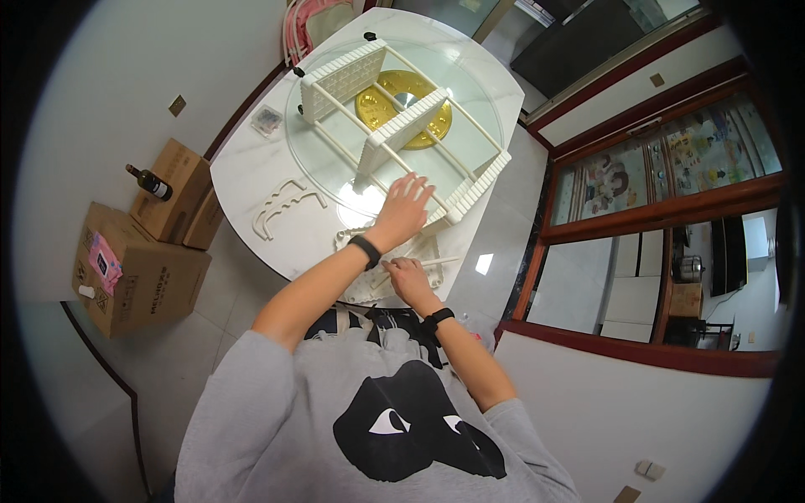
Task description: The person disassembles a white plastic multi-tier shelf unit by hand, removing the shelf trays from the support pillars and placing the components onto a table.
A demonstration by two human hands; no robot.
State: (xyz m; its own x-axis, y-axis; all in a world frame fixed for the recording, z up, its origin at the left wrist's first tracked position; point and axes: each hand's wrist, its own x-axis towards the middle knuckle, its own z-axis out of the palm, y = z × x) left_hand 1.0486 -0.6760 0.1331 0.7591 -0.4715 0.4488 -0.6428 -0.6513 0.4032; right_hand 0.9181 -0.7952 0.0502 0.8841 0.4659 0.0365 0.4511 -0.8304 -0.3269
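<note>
Nearest, the right hand [411,285] is over the white panel [365,291] at the table's near edge, its fingers bent beside a thin pole [444,261]; whether they pinch it, one cannot tell. Slightly farther, the left hand [404,211] has its fingers spread over the near side of the white rack [407,126]; contact is unclear. To the left, curved pieces [285,204] lie apart, perhaps to stay within reach. The rack lies sideways across the glass turntable [323,172], probably so its wheels [370,36] cannot roll.

Rack [404,130] on table [243,168], loose pieces [289,201] to its left, boxes [159,272] left of table.
</note>
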